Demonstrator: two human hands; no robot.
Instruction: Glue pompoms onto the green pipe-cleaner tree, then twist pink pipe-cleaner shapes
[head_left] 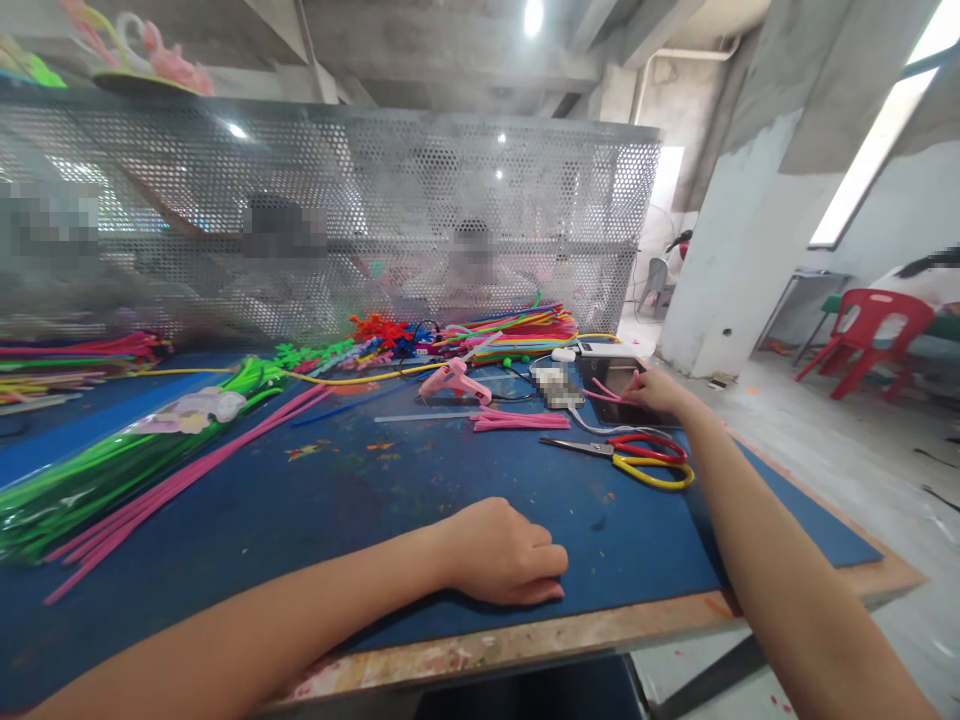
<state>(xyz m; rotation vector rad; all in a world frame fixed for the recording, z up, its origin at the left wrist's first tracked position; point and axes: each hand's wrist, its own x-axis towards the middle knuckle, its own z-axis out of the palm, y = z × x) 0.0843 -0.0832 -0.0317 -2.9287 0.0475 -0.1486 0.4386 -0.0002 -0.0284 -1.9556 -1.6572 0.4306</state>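
- Behind the blue mat (pixel 360 510) stands a perforated metal screen (pixel 375 220); green and pink pipe cleaners (pixel 127 480) lie left, a pink glue gun (pixel 456 380) mid-table.
- Scissors (pixel 637 458) with red and yellow handles lie just beside the right forearm.
- Right hand (pixel 660 392) pinches short pink pipe cleaner pieces (pixel 609 392) over a phone (pixel 622 385) — more cut pieces (pixel 517 421) lie nearby.
- Left hand (pixel 506 552) rests on the mat, loosely curled and empty, well apart from the pieces.
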